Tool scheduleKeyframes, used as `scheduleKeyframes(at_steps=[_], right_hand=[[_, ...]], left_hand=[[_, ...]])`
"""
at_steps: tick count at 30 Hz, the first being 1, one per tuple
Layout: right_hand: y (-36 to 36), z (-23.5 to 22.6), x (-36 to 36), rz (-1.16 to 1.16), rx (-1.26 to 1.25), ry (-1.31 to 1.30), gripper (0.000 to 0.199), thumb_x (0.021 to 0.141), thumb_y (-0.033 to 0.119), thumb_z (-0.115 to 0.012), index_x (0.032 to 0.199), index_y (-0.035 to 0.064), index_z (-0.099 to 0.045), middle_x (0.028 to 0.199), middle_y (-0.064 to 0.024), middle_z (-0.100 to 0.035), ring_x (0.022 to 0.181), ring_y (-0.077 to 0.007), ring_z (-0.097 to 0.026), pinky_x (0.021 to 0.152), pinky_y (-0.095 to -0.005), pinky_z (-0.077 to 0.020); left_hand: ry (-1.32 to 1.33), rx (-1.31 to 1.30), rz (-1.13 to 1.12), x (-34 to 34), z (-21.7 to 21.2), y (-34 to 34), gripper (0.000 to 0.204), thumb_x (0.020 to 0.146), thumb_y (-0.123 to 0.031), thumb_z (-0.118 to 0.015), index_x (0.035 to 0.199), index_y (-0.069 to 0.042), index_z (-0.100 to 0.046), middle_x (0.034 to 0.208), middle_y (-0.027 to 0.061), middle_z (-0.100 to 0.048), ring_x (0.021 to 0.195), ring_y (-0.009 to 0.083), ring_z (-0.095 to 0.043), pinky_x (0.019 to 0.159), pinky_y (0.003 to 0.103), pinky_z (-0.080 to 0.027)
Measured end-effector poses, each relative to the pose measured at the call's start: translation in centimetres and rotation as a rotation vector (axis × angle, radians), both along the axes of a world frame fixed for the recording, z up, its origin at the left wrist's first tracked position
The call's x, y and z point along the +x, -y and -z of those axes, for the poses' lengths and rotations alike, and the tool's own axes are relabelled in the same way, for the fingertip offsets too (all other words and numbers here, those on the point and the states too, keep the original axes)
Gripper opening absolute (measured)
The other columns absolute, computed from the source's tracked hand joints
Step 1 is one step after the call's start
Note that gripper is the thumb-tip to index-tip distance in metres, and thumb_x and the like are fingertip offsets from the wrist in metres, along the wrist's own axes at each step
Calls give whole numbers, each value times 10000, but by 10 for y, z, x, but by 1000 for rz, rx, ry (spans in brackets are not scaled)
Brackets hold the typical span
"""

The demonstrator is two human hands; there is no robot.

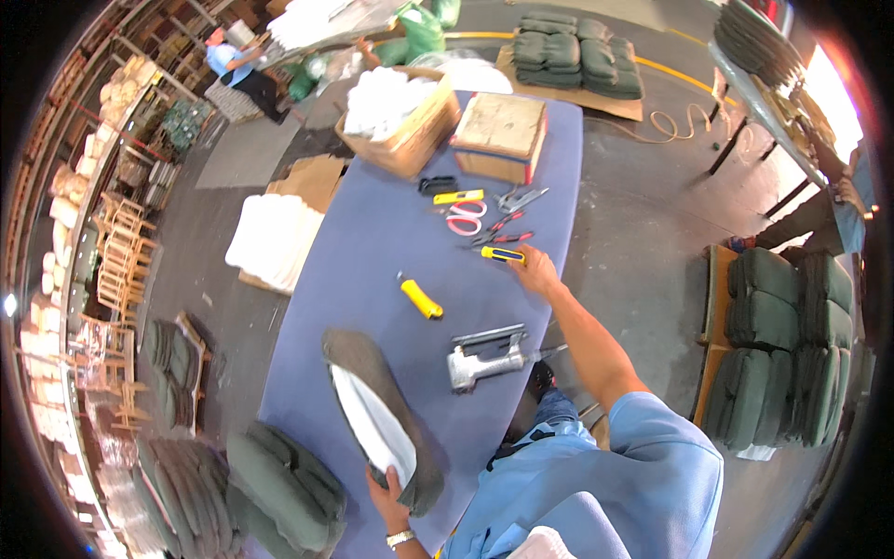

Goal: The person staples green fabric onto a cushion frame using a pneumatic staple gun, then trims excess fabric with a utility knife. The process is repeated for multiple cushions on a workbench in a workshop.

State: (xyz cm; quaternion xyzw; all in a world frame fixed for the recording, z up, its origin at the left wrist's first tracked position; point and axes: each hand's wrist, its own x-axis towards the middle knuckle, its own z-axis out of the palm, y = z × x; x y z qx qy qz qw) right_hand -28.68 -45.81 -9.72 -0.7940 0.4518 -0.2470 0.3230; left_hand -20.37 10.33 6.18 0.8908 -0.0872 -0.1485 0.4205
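Shirt [605, 466]: blue, at five o'clock
Cushion [407, 419]: on the worktop [349, 261], long axis eleven-to-five, between seven and eight o'clock from the right hand [534, 272]
Left hand [388, 505]: nearer, grip holding cushion's five-o'clock end
Right hand: grip round yellow screwdriver [504, 254]

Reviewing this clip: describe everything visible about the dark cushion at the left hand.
The cushion is long and narrow with rounded ends, in a dark grey-green cover that looks like fabric. A long white area shows along one side, framed by the dark cover; whether it is filling or lining I cannot tell. It lies on the blue-topped table, slanting from upper left to lower right in the picture. The left hand holds its near end, thumb against the white.
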Motion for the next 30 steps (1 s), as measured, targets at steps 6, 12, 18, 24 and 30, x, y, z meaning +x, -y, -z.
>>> scheduleKeyframes(at_steps=[6, 12, 18, 24, 30], right_hand=[[105, -263, -145, 242, -103, 291, 387, 923, 389, -753, 921, 5, -703, 687, -102, -629, 661, -148, -603, 626, -370, -503], [89, -495, -333, 505, -700, 706, 325, 1021, 299, -623, 912, -7, -641, 825, -78, -661, 633, -160, -575, 682, -360, -508], [-25, -652, -476, 685, -1167, 756, 300, 1004, 275, -640, 902, -6, -641, 797, -66, -644, 622, -146, -567, 648, -341, -494], [-111, -727, -507, 766, -1465, 721, 275, 987, 252, -658, 892, -5, -641, 768, -55, -626, 611, -133, -558, 613, -322, -480], [-162, -758, -506, 798, -1641, 665, 252, 970, 229, -675, 882, -4, -640, 739, -44, -609, 600, -119, -550, 579, -303, -466]], left_hand=[[-112, 176, 15, -15, -48, 37, 718, 984, -381, -711, 1441, 126, -487, 1437, 309, -555, 1282, 388, -559, 1124, 458, -411], [30, 78, 108, -11, -4, -8, 770, 1027, -449, -623, 1511, 110, -408, 1532, 334, -440, 1390, 426, -451, 1178, 452, -343], [30, 55, 225, 2, -10, -7, 698, 1050, -405, -611, 1462, 135, -453, 1450, 341, -529, 1280, 396, -563, 1126, 449, -411], [-27, -6, 170, 0, -19, 1, 689, 1050, -400, -613, 1448, 142, -463, 1407, 329, -570, 1234, 399, -595, 1090, 448, -447], [-77, -125, 165, -1, -14, 4, 685, 1040, -396, -632, 1442, 137, -476, 1412, 318, -568, 1238, 390, -584, 1099, 443, -435]])
